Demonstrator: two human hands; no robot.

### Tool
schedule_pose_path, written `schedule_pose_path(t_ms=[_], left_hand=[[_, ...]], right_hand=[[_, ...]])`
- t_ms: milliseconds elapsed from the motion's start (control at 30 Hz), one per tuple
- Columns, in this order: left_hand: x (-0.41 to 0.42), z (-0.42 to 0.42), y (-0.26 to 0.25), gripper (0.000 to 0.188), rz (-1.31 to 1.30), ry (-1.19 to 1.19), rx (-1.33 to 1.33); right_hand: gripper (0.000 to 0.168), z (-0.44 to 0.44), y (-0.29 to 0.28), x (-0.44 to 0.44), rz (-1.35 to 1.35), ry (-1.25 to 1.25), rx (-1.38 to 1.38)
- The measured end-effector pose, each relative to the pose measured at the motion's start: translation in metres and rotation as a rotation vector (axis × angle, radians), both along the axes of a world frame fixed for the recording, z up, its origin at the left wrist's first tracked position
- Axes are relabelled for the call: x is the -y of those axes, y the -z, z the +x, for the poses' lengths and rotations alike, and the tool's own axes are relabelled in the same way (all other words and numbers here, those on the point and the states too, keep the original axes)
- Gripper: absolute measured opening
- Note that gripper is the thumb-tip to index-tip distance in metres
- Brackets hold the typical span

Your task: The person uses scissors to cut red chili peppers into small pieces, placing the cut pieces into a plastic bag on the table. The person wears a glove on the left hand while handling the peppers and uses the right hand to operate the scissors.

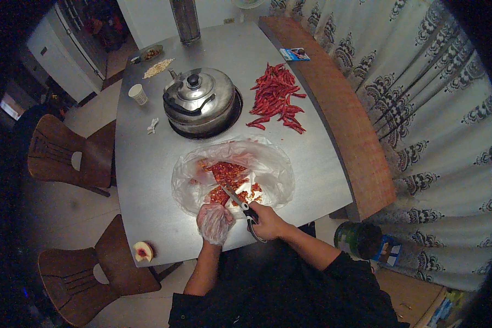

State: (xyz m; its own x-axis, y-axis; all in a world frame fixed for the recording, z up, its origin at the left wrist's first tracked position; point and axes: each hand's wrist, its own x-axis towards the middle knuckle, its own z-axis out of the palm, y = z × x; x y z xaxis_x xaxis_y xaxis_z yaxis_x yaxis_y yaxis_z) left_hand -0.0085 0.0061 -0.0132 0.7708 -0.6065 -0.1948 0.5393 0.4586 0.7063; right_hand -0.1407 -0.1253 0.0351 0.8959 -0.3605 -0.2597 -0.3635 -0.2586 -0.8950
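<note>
My right hand (267, 221) grips a pair of scissors (244, 205) with dark and white handles; the blades point up and left over an opened clear plastic bag (276, 180). Cut red chili pieces (228, 171) lie inside the bag. My left hand (215, 223), covered by a thin plastic glove, is at the bag's near edge with its fingers curled in beside the blades; it appears to hold red chili, though the fingertips are partly hidden. Whole dried red chilies (275, 94) are heaped beyond the bag, to the right.
A metal kettle (201, 96) stands on a dark round base on the grey table (156, 205). Around it are a paper cup (137, 94), crumpled tissue (152, 126) and pale seeds (158, 69). A bitten peach (142, 251) lies at the near left corner. Wooden chairs (63, 153) stand left.
</note>
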Motion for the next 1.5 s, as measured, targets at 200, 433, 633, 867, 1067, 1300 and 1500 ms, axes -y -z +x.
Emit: schedule_pose_path(t_ms=[200, 433, 633, 867, 1067, 1300, 1500], left_hand=[[0.001, 0.000, 0.002, 0.009, 0.002, -0.002, 0.044], [0.001, -0.001, -0.003, 0.010, 0.021, 0.009, 0.043], [0.000, -0.001, -0.002, 0.009, 0.003, 0.009, 0.043], [-0.001, -0.001, 0.002, 0.009, 0.015, 0.014, 0.085], [0.000, -0.001, -0.003, 0.007, 0.012, 0.008, 0.033], [0.001, -0.001, -0.004, 0.008, 0.002, -0.011, -0.049], [-0.001, 0.000, 0.001, 0.007, 0.044, 0.009, 0.020]], right_hand=[[0.039, -0.001, 0.004, 0.001, -0.036, -0.017, 0.033], [0.035, -0.004, 0.005, 0.003, -0.069, -0.033, 0.057], [0.043, -0.002, -0.008, 0.003, -0.011, -0.046, -0.067], [0.034, -0.003, -0.005, 0.000, -0.060, -0.029, 0.047], [0.040, -0.001, -0.009, 0.003, -0.045, -0.073, -0.036], [0.036, -0.003, 0.000, 0.004, -0.048, -0.055, -0.026], [0.034, -0.002, -0.006, 0.001, -0.037, -0.030, 0.031]])
